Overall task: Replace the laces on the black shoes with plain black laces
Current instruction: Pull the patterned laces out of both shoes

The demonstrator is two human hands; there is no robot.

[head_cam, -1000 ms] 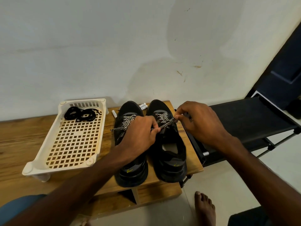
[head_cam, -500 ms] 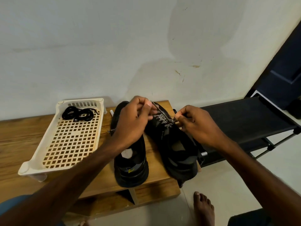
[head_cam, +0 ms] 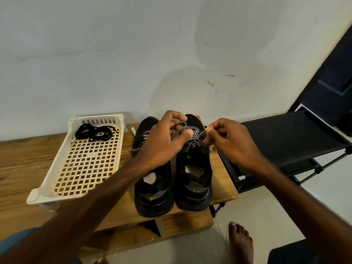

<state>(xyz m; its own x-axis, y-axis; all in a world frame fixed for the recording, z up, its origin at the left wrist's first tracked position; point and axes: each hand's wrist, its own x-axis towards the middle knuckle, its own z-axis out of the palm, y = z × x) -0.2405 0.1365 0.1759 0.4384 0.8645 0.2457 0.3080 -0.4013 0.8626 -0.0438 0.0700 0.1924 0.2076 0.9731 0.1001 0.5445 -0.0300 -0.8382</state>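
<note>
My left fingers curl round a loop of the speckled lace, and my right fingers pinch its strand over the right shoe — I should draw slowly, eyelet by eyelet, so nothing snags. The plain black laces lie coiled in the tray.
</note>
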